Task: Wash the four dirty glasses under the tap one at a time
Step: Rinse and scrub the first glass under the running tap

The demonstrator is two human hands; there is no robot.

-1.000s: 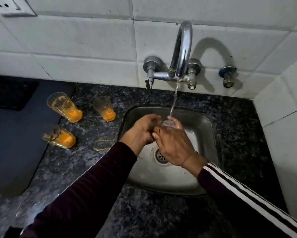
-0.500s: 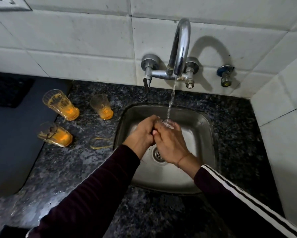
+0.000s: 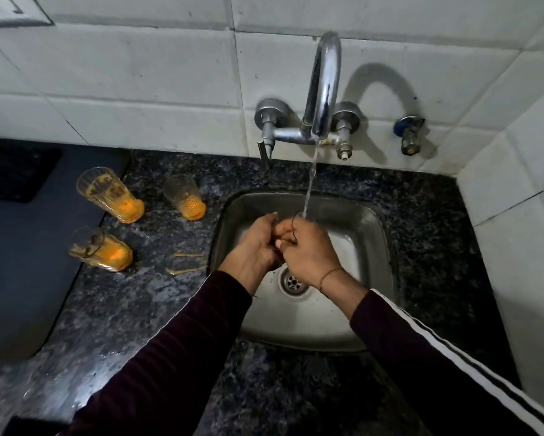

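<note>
**Glass 1 of 4 under the tap, 3 to go**

Both hands are over the sink (image 3: 374, 234), w/ water from the tap (image 3: 322, 86) falling onto them. The left hand (image 3: 255, 247) and right hand (image 3: 308, 250) are curled together around the glass being washed (image 3: 297, 220); only a bit of its clear rim shows btwn the fingers at the top, right where the stream lands. Rest of it is hidden, so can't say how clean it is.

Still dirty, on the tabletop (image 3: 157, 297) left of the sink: back-left glass (image 3: 110, 195), back-right glass (image 3: 186, 196), front glass (image 3: 99, 250), all w/ orange residue at the bottom. An orange ring mark (image 3: 184, 262) sits on the tabletop near the sink edge.

Progress, as a judgement: first glass mid-rinse, none visibly finished and set aside. So roughly a quarter in at best; 3 full washes left after this one.
</note>
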